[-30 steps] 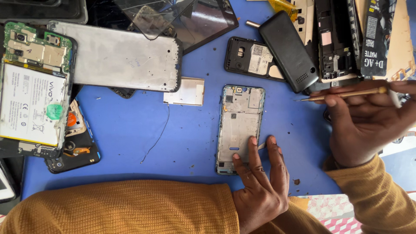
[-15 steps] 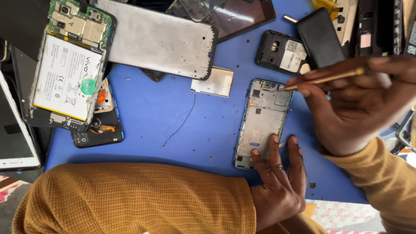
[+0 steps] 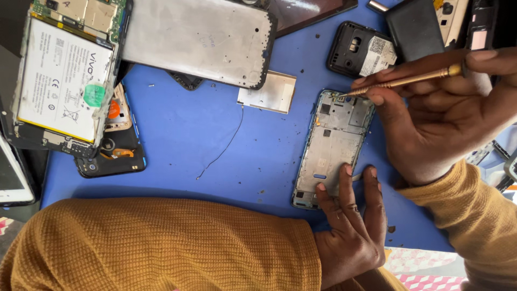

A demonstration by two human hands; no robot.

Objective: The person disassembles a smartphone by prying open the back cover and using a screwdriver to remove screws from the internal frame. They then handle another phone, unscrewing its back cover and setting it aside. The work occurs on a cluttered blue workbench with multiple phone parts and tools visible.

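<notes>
Lying on the worktop (image 3: 177, 134), right of centre: opened phone frame (image 3: 334, 148), long axis running near to far. Pressed at its near end by left hand (image 3: 350, 231); touched at its far end by screwdriver (image 3: 404, 82) in right hand (image 3: 447, 118). Just left of that far end: small flat plate (image 3: 267, 91). Farther left: thin wire (image 3: 223, 145). At far left: phone with exposed battery (image 3: 64, 75).

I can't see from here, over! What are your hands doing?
Left hand pinning phone frame flat. Right hand holds screwdriver, tip at frame's top corner. Thin wire lies apart.
</notes>
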